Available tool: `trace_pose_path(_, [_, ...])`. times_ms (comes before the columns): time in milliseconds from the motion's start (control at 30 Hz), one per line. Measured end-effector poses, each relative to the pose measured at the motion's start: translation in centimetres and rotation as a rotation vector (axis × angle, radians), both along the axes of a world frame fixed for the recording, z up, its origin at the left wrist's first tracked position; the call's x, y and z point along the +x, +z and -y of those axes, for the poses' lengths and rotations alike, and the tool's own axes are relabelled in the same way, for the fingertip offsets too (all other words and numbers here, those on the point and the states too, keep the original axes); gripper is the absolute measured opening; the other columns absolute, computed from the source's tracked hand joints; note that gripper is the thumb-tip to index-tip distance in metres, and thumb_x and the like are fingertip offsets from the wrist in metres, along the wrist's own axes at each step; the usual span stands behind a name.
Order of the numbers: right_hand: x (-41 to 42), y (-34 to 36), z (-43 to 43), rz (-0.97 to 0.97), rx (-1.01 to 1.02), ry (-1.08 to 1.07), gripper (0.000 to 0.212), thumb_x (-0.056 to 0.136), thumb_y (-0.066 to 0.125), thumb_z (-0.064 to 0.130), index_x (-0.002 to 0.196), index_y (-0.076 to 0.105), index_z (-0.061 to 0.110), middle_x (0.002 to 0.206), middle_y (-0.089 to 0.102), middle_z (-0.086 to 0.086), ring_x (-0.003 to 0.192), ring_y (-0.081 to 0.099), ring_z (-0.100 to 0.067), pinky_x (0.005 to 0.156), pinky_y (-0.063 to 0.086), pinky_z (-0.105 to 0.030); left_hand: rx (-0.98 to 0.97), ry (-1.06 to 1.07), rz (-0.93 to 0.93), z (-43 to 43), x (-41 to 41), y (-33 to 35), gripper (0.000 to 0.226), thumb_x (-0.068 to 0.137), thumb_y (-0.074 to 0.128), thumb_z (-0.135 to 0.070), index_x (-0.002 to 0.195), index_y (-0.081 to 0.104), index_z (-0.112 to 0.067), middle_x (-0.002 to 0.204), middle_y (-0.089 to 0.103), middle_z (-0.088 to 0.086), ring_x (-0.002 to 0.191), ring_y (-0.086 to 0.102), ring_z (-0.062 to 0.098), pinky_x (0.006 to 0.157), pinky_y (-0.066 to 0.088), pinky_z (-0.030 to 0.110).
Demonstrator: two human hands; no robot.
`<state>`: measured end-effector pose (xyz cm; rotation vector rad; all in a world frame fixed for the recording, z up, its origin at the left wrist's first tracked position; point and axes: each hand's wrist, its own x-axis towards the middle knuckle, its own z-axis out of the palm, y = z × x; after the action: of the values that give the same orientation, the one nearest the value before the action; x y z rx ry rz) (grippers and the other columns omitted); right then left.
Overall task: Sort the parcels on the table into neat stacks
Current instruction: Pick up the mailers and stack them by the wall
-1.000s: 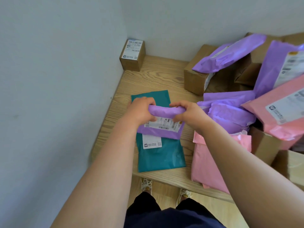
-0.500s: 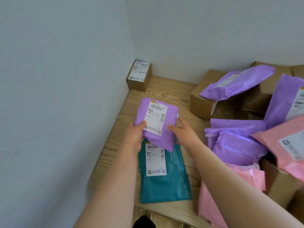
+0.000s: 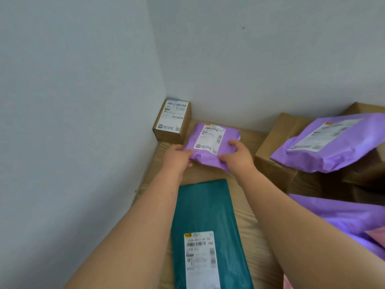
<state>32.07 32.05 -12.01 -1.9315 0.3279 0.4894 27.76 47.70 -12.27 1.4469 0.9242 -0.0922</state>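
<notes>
Small purple parcel (image 3: 212, 142), gripped in both hands at frame centre.

Nearest, at bottom centre, a teal mailer (image 3: 206, 209) is laid flat, label up, on the wooden table (image 3: 200, 174); loose purple mailers (image 3: 343, 220) are heaped at lower right. Beyond, the left hand (image 3: 177, 158) is curled round the parcel's near left corner, and the right hand (image 3: 237, 155) is clasped over its right edge, thumb on top. The parcel is held label up, just beside a small cardboard box (image 3: 171, 122) in the wall corner; contact with the table cannot be told. The step is judged to be placement of a new stack's first item. Next, both grips are to be released and the parcel squared, then another purple mailer fetched from the right.
</notes>
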Motion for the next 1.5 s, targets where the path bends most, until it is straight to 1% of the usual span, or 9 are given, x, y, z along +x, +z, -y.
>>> trace_pose_path(100, [2.3, -1.5, -0.7, -0.025, -0.116, 0.165, 0.071, 0.087, 0.064, -0.005, 0.150, 0.040, 0.017, 0.145, 0.046, -0.012, 0.123, 0.053, -0.030, 0.090, 0.045, -0.026, 0.013, 0.001, -0.021, -0.8, 1.1, -1.8, 0.047, 0.095, 0.058, -0.001, 0.141, 0.047, 0.001, 0.133, 0.057, 0.019, 0.114, 0.060, 0.031, 0.099, 0.051, 0.041])
trace_pose_path(233, [4.2, -2.9, -1.8, 0.017, -0.313, 0.295, 0.068, 0.091, 0.055, -0.002, 0.152, 0.037, 0.020, 0.148, 0.043, -0.014, 0.128, 0.051, -0.033, 0.101, 0.044, -0.032, 0.063, -0.116, -0.035, -1.2, 1.5, -3.0, 0.047, 0.094, 0.061, -0.008, 0.141, 0.053, -0.009, 0.134, 0.061, 0.013, 0.122, 0.058, 0.030, 0.110, 0.043, 0.044])
trace_pose_path(400, [4.5, -3.0, -2.0, 0.048, -0.534, 0.461, 0.065, 0.093, 0.054, 0.013, 0.154, 0.033, 0.025, 0.149, 0.037, -0.017, 0.132, 0.042, -0.038, 0.106, 0.040, -0.036, 0.193, -0.172, -0.021, -2.1, 0.9, -2.9, 0.039, 0.095, 0.059, -0.008, 0.134, 0.060, -0.012, 0.131, 0.062, 0.006, 0.115, 0.059, 0.022, 0.095, 0.043, 0.025])
trace_pose_path(533, [3.4, -1.5, -1.8, 0.086, -0.569, 0.454, 0.063, 0.096, 0.049, 0.014, 0.154, 0.030, 0.025, 0.153, 0.027, -0.016, 0.135, 0.037, -0.039, 0.109, 0.036, -0.039, 0.347, -0.148, 0.001, -2.2, -0.5, -2.1, 0.034, 0.096, 0.057, -0.008, 0.130, 0.062, -0.011, 0.130, 0.061, 0.005, 0.105, 0.056, 0.016, 0.084, 0.038, 0.020])
trace_pose_path(700, [0.0, 1.1, -0.7, 0.200, -0.564, 0.488, 0.062, 0.095, 0.051, 0.012, 0.153, 0.030, 0.019, 0.149, 0.035, -0.016, 0.134, 0.039, -0.036, 0.105, 0.038, -0.038, 0.410, -0.185, -0.026, -1.0, -2.9, 0.1, 0.037, 0.097, 0.053, -0.006, 0.133, 0.058, -0.009, 0.133, 0.058, 0.007, 0.109, 0.053, 0.015, 0.075, 0.033, 0.015])
trace_pose_path(967, [-10.4, 2.8, 2.9, 0.093, -0.386, 0.421, 0.062, 0.097, 0.059, 0.025, 0.153, 0.033, 0.019, 0.151, 0.041, -0.014, 0.134, 0.046, -0.032, 0.103, 0.039, -0.034, 0.493, -0.294, -0.134, 1.4, -10.9, 1.2, 0.047, 0.095, 0.054, -0.009, 0.142, 0.050, -0.011, 0.145, 0.051, 0.012, 0.128, 0.053, 0.026, 0.088, 0.036, 0.021])
trace_pose_path(1200, [-18.7, 2.5, 6.2, -0.036, -0.338, 0.334, 0.057, 0.101, 0.053, 0.035, 0.150, 0.036, 0.014, 0.147, 0.042, -0.016, 0.132, 0.047, -0.032, 0.102, 0.038, -0.033, 0.411, -0.252, -0.206, 4.6, -18.4, -0.5, 0.047, 0.093, 0.055, -0.011, 0.140, 0.049, -0.009, 0.136, 0.058, 0.009, 0.117, 0.060, 0.027, 0.094, 0.050, 0.036])
trace_pose_path(1333, [-21.1, 1.6, 7.4, -0.184, -0.362, 0.324, 0.060, 0.097, 0.057, 0.033, 0.149, 0.035, 0.014, 0.142, 0.045, -0.016, 0.113, 0.058, -0.033, 0.092, 0.048, -0.036, 0.350, -0.222, -0.236, 5.8, -21.5, -1.1, 0.011, 0.089, 0.061, -0.012, 0.099, 0.059, -0.016, 0.102, 0.068, 0.002, 0.093, 0.066, 0.024, 0.076, 0.052, 0.032])
trace_pose_path(1500, [-22.4, 0.6, 8.1, -0.240, -0.320, 0.316, 0.056, 0.093, 0.062, 0.029, 0.143, 0.042, 0.015, 0.137, 0.054, -0.012, 0.118, 0.058, -0.031, 0.096, 0.049, -0.037, 0.157, -0.184, -0.182, 6.6, -22.6, -1.2, 0.021, 0.089, 0.057, -0.001, 0.103, 0.062, -0.016, 0.104, 0.070, 0.001, 0.086, 0.064, 0.017, 0.065, 0.047, 0.025])
